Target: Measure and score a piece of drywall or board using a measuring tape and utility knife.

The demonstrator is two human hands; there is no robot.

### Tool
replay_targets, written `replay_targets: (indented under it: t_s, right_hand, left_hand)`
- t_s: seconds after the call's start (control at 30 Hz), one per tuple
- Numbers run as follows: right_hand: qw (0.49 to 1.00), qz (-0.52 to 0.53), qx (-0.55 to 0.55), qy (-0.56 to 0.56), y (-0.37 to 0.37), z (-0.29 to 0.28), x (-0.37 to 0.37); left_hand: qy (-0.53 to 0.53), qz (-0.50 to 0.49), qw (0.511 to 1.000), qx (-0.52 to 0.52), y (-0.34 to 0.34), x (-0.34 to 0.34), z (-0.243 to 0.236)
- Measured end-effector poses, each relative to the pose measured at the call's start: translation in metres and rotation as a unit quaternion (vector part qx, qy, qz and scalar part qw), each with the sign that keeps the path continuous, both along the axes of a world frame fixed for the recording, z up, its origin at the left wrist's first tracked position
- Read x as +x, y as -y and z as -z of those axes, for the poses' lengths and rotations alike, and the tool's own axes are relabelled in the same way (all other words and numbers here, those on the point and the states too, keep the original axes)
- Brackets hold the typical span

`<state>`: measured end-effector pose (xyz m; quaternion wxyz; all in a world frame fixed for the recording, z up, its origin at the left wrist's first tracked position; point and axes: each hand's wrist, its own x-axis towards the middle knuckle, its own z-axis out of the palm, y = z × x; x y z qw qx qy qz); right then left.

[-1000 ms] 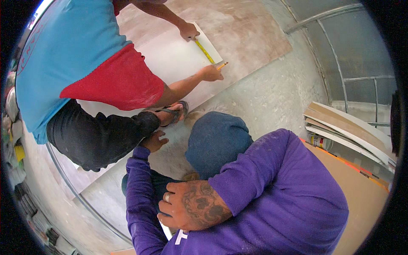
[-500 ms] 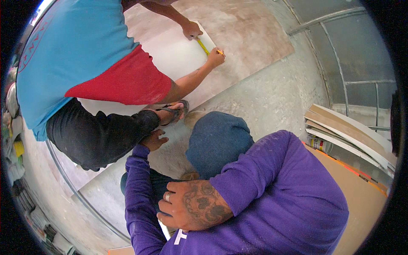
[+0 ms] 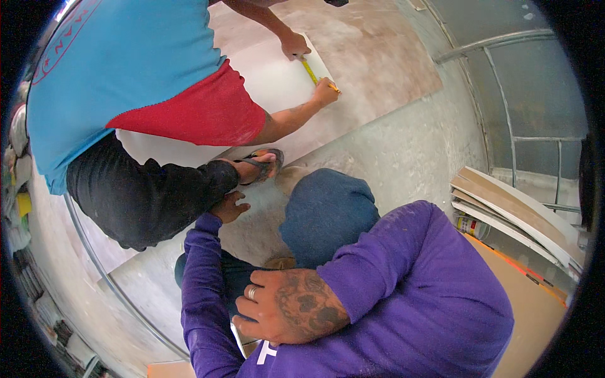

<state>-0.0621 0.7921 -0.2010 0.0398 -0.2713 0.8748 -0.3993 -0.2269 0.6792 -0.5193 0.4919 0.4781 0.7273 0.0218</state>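
Note:
My left hand (image 3: 229, 207), at the end of a purple sleeve, hangs beside a co-worker's black trouser leg, its fingers loosely apart and nothing visible in them. My tattooed right hand (image 3: 291, 305), with rings on one finger, lies across my body near my left forearm. Its fingers are loosely bent and apart, the tips partly hidden. My jeans-covered knee (image 3: 328, 217) is raised between my arms and the floor. Farther off, the co-worker's one hand (image 3: 295, 46) holds a yellow tape measure (image 3: 309, 70) on a white board (image 3: 271, 75); the other hand (image 3: 325, 92) grips a pencil (image 3: 334, 88).
The co-worker in a blue and red shirt (image 3: 132, 69) squats at the left. Stacked board strips (image 3: 504, 195) and a can (image 3: 469, 225) stand at the right, by a metal frame (image 3: 513, 138). A large brownish sheet (image 3: 384, 57) lies under the white board.
The co-worker's pencil hand has turned, and the pencil now slants down to the right by the tape. The view has shifted slightly. My hands keep their places.

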Motion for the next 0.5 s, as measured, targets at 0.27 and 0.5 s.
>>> replay_targets:
  t_s: [0.27, 0.5]
  right_hand:
    - [1.000, 0.001, 0.000, 0.005, -0.001, 0.005, -0.002]
    - [1.000, 0.000, -0.020, 0.002, -0.001, 0.009, -0.004]
  left_hand:
    - [-0.016, 0.012, 0.999, 0.030, 0.004, 0.000, 0.011]
    - [-0.024, 0.029, 0.999, -0.009, -0.003, 0.001, 0.001]
